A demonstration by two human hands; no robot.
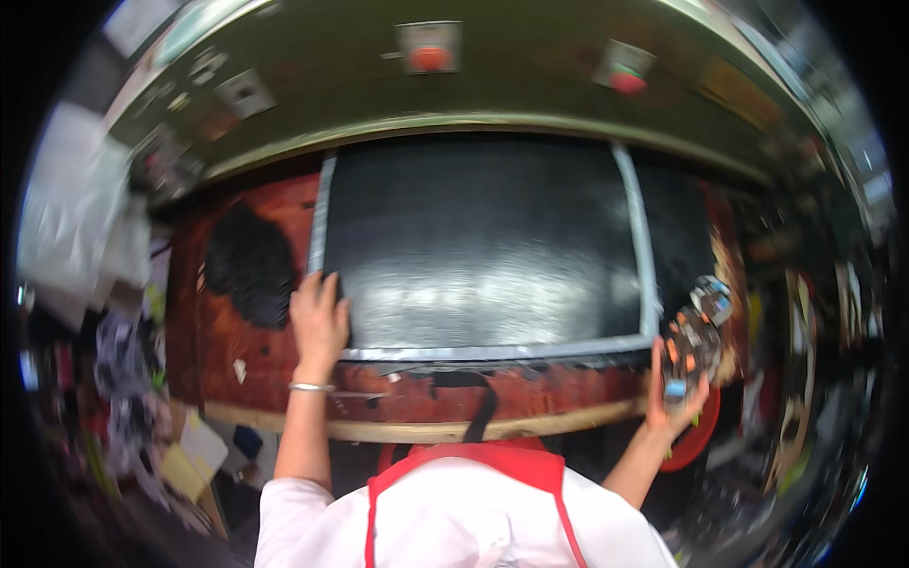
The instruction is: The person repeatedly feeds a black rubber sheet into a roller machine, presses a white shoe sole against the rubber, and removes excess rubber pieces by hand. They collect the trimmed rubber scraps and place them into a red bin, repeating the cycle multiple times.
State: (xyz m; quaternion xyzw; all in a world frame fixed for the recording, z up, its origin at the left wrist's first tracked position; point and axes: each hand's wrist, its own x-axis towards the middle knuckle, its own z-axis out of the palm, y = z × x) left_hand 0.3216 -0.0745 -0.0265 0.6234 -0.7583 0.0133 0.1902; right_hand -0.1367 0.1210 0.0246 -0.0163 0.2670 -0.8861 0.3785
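A large black sheet (pixel 483 246) with a shiny surface lies on the reddish work table, bordered by silver-grey strips (pixel 640 237) along its left, right and near edges. My left hand (pixel 319 317) rests flat over the sheet's near left corner, fingers spread, with nothing held; a bangle circles that wrist. Beside the near right corner my right hand (pixel 680 393) is wrapped round a dark, bulky object (pixel 694 339) with orange and light blue patches and a rounded, see-through far end. Blur hides its exact kind.
A heap of black scraps (pixel 248 263) lies left of the sheet. A dark strip (pixel 483 407) hangs over the table's near wooden edge (pixel 379 433). Beyond the sheet rises a green panel (pixel 530 76). A red basin (pixel 696 435) stands below at right; plastic bags (pixel 80 199) crowd the left.
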